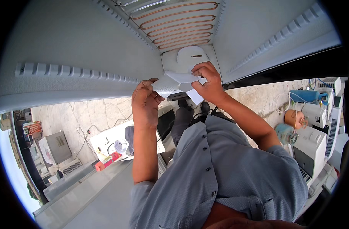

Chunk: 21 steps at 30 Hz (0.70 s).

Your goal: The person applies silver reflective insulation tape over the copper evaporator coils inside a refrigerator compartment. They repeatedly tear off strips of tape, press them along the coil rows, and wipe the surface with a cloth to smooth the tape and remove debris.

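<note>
Inside the opening of a white fridge cabinet [94,42], both of my hands hold a thin white sheet [181,77], folded or partly separated into flaps. My left hand [144,103] pinches its left edge, with the fingers curled. At the other side my right hand [209,84] grips the sheet between thumb and bent fingers. One white flap [195,97] hangs down below the right hand. Beyond the hands, bent copper tubing [178,27] runs in rows over the cabinet's back wall. A rounded white hump [192,54] rises at the cabinet's inner end.
Ribbed shelf supports [83,72] line both cabinet walls. To the left, a white board [106,138] bears a roll of white tape [121,146] and a red-pink tool [109,161]. On the right stand a blue cylinder [304,96], an orange-brown one [294,117] and appliance units [310,147]. Cables cross the floor.
</note>
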{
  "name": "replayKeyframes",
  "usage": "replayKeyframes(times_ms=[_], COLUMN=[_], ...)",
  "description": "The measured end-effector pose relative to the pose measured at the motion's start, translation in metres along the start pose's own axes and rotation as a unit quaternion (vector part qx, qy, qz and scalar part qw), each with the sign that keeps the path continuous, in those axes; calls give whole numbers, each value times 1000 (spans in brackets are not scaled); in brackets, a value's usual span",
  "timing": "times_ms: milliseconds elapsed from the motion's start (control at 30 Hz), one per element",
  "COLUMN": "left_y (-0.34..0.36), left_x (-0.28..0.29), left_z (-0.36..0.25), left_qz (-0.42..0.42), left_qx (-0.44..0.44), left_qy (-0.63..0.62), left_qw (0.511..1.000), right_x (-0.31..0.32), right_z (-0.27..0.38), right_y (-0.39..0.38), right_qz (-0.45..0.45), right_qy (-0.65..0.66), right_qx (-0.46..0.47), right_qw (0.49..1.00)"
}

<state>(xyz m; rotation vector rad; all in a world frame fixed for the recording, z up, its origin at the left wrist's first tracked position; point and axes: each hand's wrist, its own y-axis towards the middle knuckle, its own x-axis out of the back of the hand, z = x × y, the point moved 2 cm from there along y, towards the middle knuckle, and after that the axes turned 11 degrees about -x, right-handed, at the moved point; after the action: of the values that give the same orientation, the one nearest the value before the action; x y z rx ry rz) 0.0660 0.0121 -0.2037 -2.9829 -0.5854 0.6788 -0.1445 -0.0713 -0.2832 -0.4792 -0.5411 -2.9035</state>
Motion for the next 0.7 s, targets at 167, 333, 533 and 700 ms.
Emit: replayKeyframes(times_ms=[167, 333, 533, 700], left_y=[-4, 6, 18, 36], left_x=[-28, -46, -80, -112], left_z=[-38, -72, -95, -113], left_qz=[35, 116, 154, 133], left_qx=[-45, -44, -128, -302], left_qy=[-49, -130, -135, -13], left_qw=[997, 984, 970, 944], right_x=[12, 31, 44, 56], right_z=[-56, -92, -139, -168], right_y=[-42, -70, -99, -126], right_qz=[10, -27, -47, -38], right_qy=[57, 49, 25, -8], right_qx=[-174, -251, -282, -293], right_qw=[983, 966, 958, 955])
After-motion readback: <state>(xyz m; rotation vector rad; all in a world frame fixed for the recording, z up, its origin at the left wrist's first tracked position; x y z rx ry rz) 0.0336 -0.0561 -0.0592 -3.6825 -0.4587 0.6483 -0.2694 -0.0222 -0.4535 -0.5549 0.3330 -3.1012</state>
